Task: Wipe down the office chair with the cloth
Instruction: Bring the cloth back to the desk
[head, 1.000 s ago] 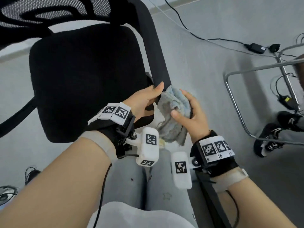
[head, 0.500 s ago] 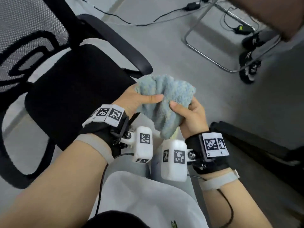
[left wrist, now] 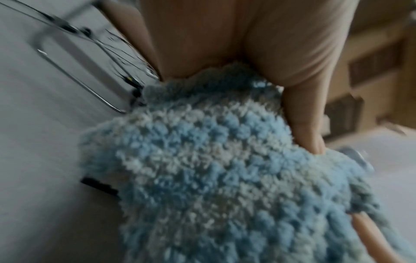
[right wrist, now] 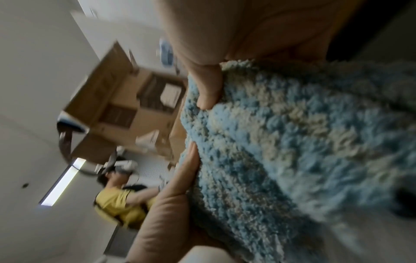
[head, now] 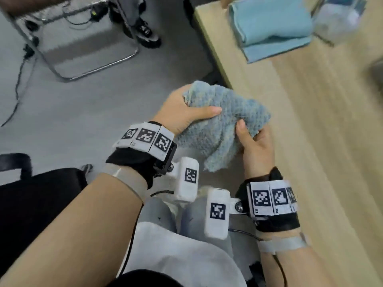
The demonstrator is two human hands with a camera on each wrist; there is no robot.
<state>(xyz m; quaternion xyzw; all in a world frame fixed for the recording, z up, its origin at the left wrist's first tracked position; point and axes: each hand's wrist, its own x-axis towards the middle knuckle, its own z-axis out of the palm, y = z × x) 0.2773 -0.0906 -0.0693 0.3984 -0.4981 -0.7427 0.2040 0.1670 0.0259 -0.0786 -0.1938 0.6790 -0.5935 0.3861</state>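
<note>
A fluffy blue-grey cloth is bunched up in the air between both hands, in front of my knees. My left hand grips its upper left part, thumb laid across the top. My right hand pinches its right edge, thumb on top and fingers underneath. The left wrist view shows the cloth under the thumb; the right wrist view shows the cloth pinched the same way. Only a black corner of the office chair shows at the lower left of the head view.
A light wooden table fills the right side, its edge just beyond the cloth, with a folded blue towel on it. A chrome chair frame, cables and another person's shoe sit on the grey floor at the upper left.
My view has swung right, away from the chair seat toward the wooden table. Both hands have kept hold of the cloth and carried it off the chair's armrest toward the table.
</note>
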